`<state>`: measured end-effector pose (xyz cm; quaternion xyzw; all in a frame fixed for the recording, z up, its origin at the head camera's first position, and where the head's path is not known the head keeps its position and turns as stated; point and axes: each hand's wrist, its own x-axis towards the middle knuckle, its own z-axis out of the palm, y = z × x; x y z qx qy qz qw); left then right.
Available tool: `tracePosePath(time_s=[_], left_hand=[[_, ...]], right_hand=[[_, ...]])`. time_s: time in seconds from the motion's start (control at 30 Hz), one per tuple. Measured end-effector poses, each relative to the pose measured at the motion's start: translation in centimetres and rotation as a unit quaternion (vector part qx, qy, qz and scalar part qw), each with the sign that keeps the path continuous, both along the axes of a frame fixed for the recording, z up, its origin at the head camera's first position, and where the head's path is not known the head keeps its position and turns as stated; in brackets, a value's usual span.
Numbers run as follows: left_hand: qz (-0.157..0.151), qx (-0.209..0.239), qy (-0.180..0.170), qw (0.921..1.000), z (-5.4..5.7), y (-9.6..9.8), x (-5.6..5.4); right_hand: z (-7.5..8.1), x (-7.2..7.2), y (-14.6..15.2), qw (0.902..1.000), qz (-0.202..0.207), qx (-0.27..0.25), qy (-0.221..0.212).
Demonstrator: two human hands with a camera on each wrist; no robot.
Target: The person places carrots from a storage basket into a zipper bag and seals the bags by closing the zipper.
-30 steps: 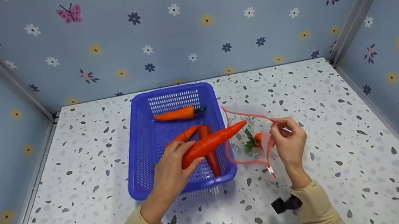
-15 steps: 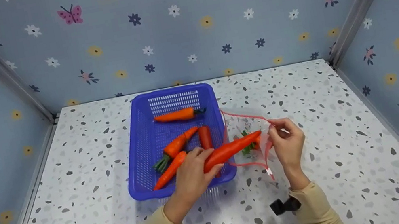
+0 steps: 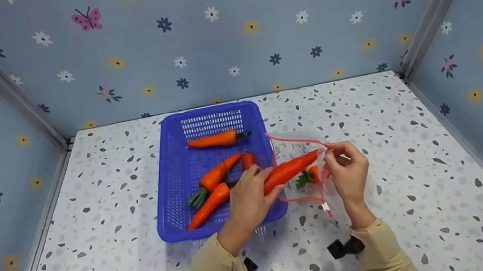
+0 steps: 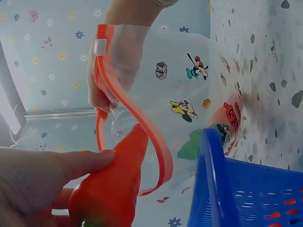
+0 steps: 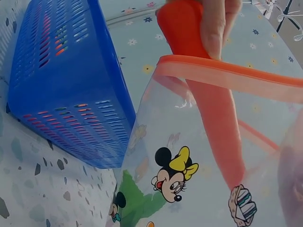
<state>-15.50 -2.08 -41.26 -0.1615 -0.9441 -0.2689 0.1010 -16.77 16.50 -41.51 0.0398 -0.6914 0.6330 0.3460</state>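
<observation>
My left hand (image 3: pixel 249 199) grips a red-orange carrot (image 3: pixel 290 170) by its thick end, over the basket's right rim. The carrot's narrow end reaches through the mouth of a clear zip bag (image 3: pixel 295 145); in the right wrist view the tapered part of the carrot (image 5: pixel 218 132) shows through the plastic. My right hand (image 3: pixel 351 170) pinches the bag's red-edged rim and holds the mouth apart. The bag has cartoon prints and a white slider (image 4: pixel 100 47). Inside it lies another carrot (image 3: pixel 314 174) with green leaves, partly hidden by the plastic.
A blue perforated basket (image 3: pixel 162 189) stands left of the bag. Several carrots lie in it, including an orange one (image 3: pixel 215 140) at the back and a darker red one (image 3: pixel 248 160) partly behind my left hand. Patterned walls (image 3: pixel 226 48) enclose the speckled table (image 3: pixel 427 172).
My left hand has moved right with the carrot, bringing its tip into the bag's mouth and uncovering carrots in the basket. My right hand has stayed nearly still on the bag's rim.
</observation>
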Motion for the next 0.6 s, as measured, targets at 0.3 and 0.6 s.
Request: tracePosePath(time_s=[0.3,0.6], left_hand=[[-0.007,-0.011,-0.017,0.9998,0.9,1.9,-1.0],[0.009,-0.044,-0.030,0.9985,1.4,3.9,-2.5]], right_hand=[[0.2,-0.3,-0.2,0.9999,0.004,0.008,0.013],[0.6,-0.4,-0.2,0.9999,0.003,0.002,0.016]])
